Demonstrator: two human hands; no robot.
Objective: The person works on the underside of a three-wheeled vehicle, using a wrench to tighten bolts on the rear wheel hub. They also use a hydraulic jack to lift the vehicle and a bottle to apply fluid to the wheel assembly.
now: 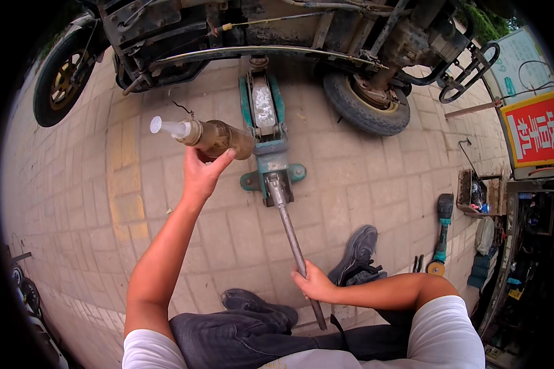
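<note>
Grip closed, my left hand (204, 172) is holding a bottle (231, 141) almost on its side, that arm reaching forward; my right hand (316, 284), elbow bending outward, is wrapping a steel handle (292, 234) near its lower end. The bottle is hovering close beside the green jack (272, 161), contact unclear. Paving (86, 184) is spreading leftward; the vehicle's underside (277, 31) is edging the far side. The bottle is looking murky brown, its pale spout (177, 129) pointing left.

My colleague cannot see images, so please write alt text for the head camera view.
A person's left hand holds a brownish bottle while the right hand grips the long metal handle of a green floor jack. The jack's far end reaches under a vehicle, on brick-like paving; a grinder lies to the right.
</note>
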